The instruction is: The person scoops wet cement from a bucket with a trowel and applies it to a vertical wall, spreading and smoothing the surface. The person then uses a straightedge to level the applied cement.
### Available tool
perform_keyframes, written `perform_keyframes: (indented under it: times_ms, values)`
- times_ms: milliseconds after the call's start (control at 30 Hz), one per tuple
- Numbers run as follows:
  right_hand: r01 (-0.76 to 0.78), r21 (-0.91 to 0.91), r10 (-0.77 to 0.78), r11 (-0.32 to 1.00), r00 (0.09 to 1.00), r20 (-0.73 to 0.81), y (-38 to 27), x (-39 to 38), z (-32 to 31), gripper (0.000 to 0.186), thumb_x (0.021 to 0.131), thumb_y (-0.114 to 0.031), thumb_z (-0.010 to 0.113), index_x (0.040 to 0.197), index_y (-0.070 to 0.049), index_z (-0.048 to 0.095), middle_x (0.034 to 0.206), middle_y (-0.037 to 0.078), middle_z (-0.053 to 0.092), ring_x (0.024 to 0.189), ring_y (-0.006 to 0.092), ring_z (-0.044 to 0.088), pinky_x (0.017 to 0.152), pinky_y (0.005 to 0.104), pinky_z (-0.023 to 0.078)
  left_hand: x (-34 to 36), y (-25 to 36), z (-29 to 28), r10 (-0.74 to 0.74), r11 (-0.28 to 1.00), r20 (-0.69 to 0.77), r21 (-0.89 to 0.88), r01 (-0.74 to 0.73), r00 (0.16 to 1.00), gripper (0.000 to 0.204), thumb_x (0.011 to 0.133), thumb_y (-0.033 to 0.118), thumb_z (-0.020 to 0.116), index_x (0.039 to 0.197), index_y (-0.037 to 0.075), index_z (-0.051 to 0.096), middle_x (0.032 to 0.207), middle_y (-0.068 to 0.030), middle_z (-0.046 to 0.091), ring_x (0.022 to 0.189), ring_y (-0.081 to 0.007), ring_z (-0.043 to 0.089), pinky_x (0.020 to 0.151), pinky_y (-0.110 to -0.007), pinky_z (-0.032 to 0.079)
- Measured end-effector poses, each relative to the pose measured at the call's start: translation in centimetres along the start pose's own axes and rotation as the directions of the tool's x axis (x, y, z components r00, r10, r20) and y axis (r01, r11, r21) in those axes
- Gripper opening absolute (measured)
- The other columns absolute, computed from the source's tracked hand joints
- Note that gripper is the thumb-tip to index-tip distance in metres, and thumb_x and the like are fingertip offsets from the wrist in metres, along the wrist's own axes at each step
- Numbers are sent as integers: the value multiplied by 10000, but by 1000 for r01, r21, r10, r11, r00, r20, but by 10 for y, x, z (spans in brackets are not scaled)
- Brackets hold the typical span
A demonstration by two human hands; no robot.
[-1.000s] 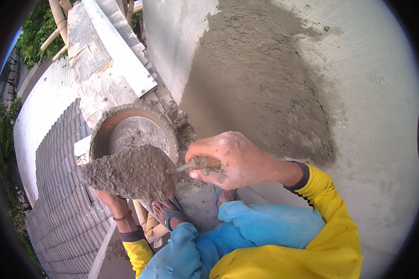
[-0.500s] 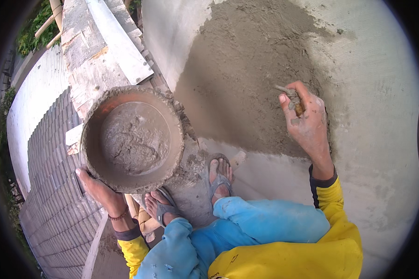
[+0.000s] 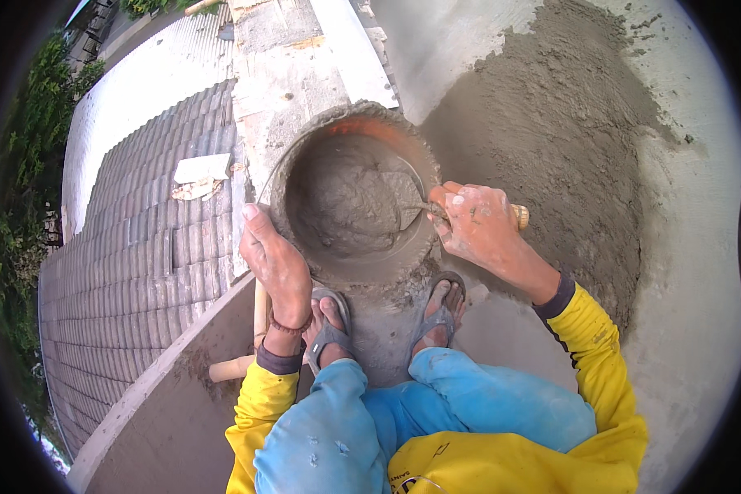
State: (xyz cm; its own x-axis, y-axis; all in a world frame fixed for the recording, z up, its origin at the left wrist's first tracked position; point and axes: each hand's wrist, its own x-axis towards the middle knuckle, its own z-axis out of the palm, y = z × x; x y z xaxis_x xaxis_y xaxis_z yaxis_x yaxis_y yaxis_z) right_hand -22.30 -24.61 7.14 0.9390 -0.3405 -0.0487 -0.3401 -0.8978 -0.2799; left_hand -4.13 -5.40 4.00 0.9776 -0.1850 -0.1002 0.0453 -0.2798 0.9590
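My right hand [image 3: 482, 235] grips the wooden handle of a trowel [image 3: 520, 216]; its blade dips into the wet grey mortar [image 3: 337, 198] inside a round bucket [image 3: 300, 144]. My left hand [image 3: 276, 263] holds the bucket at its lower left side, thumb up beside the wire handle, other fingers mostly hidden. Right of the bucket, a rough patch of fresh grey mortar [image 3: 572, 107] covers part of the pale wall [image 3: 692, 247].
My sandalled feet stand on a mortar-spattered ledge [image 3: 370, 346] with bamboo poles [image 3: 230, 369] beside it. A concrete edge [image 3: 156, 420], tiled roof [image 3: 132, 321] and trees lie to the left. A weathered plank [image 3: 276, 66] and white board [image 3: 346, 41] extend beyond the bucket.
The trowel, heaped with mortar a second ago, went over to the wall patch and is now back in the bucket with my right hand. The bucket sits further right in view.
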Motion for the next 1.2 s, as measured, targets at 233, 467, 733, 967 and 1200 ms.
perform_keyframes:
  times_ms: [233, 467, 733, 967, 1200]
  values:
    - [-49, 237, 62, 970, 997, -49, -17, -25, -8, 210, 794, -117, 741, 978, -49, 664, 834, 108, 684, 681, 333, 688, 589, 444, 541, 22, -26, -23, -212, 926, 63, -308, 221, 975, 479, 1112, 439, 389, 997, 26, 602, 925, -42, 565, 879, -150, 516, 828, -328, 464]
    - [15, 628, 8, 778, 999, -34, -29, -55, -65, 235, 884, -189, 735, 1050, -38, 663, 829, 104, 673, 617, 266, 626, 538, 375, 502, 27, -59, -58, -225, 889, 344, -309, 337, 912, 460, 1079, 317, 449, 1359, -37, 535, 1301, -142, 634, 1133, -230, 656, 971, -405, 551]
    - [-427, 873, 567, -237, 669, 481, 63, -124, -52, 362, 996, -300, 667, 1122, 37, 626, 798, 34, 609, 591, 79, 523, 521, 240, 439, 46, -60, -47, -234, 922, 173, -272, 275, 957, 519, 1122, 434, 361, 1312, -13, 545, 1245, -75, 562, 1104, -182, 511, 1012, -352, 421]
    - [-720, 121, 729, 684, 667, -155, 31, -145, -124, 272, 970, -254, 673, 1077, -11, 614, 732, 92, 601, 572, 192, 574, 553, 381, 455, 28, -31, -32, -144, 974, 164, -150, 169, 976, 596, 1119, 469, 350, 1342, -58, 517, 1287, -101, 537, 1152, -182, 515, 1033, -356, 432]
    - [-126, -419, 163, 899, 985, 53, 15, -48, -57, 208, 806, -160, 714, 968, -72, 620, 838, 86, 631, 750, 267, 642, 651, 403, 521, 6, -2, -4, -106, 989, 32, -95, 109, 994, 568, 1118, 486, 370, 990, -36, 557, 969, -66, 504, 921, -179, 425, 859, -327, 409]
